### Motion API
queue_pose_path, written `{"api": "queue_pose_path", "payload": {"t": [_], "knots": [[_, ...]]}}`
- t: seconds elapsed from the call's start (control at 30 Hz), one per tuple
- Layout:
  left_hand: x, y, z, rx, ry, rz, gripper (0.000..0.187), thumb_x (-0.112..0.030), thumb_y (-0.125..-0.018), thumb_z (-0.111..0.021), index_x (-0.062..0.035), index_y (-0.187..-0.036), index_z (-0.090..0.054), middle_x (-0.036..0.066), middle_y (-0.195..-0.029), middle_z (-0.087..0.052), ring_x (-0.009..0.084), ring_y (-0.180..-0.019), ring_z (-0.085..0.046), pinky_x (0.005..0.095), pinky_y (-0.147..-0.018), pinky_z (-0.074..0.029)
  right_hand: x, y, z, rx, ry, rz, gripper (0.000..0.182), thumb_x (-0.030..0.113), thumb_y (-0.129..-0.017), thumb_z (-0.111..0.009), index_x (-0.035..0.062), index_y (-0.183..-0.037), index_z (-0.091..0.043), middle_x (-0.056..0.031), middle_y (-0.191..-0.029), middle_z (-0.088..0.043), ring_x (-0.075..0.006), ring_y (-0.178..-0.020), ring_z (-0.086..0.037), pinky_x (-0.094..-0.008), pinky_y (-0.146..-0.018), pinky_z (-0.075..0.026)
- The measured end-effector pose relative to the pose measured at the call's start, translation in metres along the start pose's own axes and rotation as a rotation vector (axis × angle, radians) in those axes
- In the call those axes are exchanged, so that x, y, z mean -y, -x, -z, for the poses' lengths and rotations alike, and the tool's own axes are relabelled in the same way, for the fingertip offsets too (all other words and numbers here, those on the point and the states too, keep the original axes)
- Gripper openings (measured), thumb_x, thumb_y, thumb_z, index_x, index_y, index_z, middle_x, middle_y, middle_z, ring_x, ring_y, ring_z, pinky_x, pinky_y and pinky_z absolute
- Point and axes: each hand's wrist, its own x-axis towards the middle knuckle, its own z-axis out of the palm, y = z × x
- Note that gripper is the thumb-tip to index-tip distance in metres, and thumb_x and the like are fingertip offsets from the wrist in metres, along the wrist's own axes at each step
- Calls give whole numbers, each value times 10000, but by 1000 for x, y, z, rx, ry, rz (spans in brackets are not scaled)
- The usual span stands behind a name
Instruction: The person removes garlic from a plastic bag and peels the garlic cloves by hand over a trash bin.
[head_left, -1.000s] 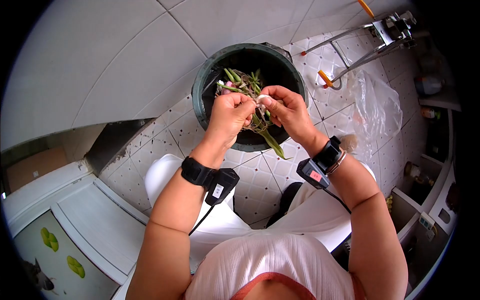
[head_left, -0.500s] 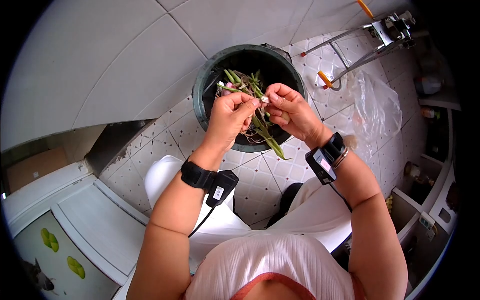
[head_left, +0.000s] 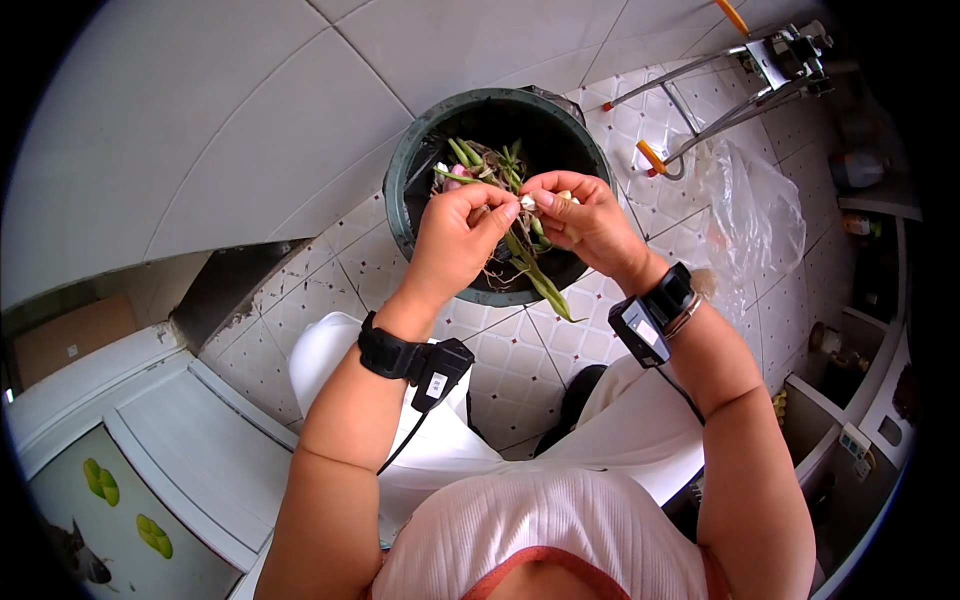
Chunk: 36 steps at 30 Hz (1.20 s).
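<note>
Over a dark green bin [head_left: 400, 190], my left hand [head_left: 462, 235] pinches at a small whitish piece that looks like a garlic clove [head_left: 528, 202]. My right hand [head_left: 588, 222] grips the same piece between thumb and forefinger, and other pale cloves show between its fingers. Green stalks [head_left: 540, 282], roots and purplish-white skins [head_left: 458, 175] lie in the bin below and behind the hands. One long green leaf hangs over the bin's near rim.
At the upper right stands a metal folding frame [head_left: 700, 130] with orange grips. A clear plastic bag [head_left: 755, 205] lies on the tiled floor beside it. Shelves [head_left: 840, 350] line the right side; a white cabinet [head_left: 190, 430] is at the lower left.
My right hand has turned slightly, so more of the pale cloves in it show. Its wrist has shifted a little. My left hand has barely moved.
</note>
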Motion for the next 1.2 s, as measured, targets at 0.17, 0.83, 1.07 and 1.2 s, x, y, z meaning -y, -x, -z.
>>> {"api": "queue_pose_path", "payload": {"t": [0.17,0.83,1.07,1.2], "knots": [[-2,-1,-2,-42,-539,-415,88,-70,-830,-588,15,-856,-593,94,-671,-564,196,-593,-557,295,-539,-426,-1,-2,5,18,30,-22,153,131,-898,-558,7,-979,-598,50,-675,-489,-21,-513,-367,-158,-450,-283],[-6,-2,-4,-217,-801,-539,73,15,-682,-606,-1,-705,-539,129,-679,-565,304,-586,-571,360,-527,-463,4,-2,8,105,-81,-139,179,26,-860,-529,3,-1034,-562,7,-805,-561,-19,-585,-447,-143,-469,-337],[-4,-1,-6,-292,-672,-401,66,-46,-760,-630,5,-755,-589,76,-645,-579,192,-517,-546,292,-481,-423,4,-1,4,106,-243,-193,191,36,-850,-538,11,-1037,-572,-5,-795,-554,-27,-592,-452,-159,-457,-338],[2,0,-6,-25,87,153,183,-184,-868,-615,-16,-796,-596,-47,-610,-513,8,-478,-412,185,-410,-289,1,-1,7,74,-250,-138,200,28,-844,-539,34,-1042,-562,6,-788,-531,-31,-583,-439,-152,-446,-328]]}}
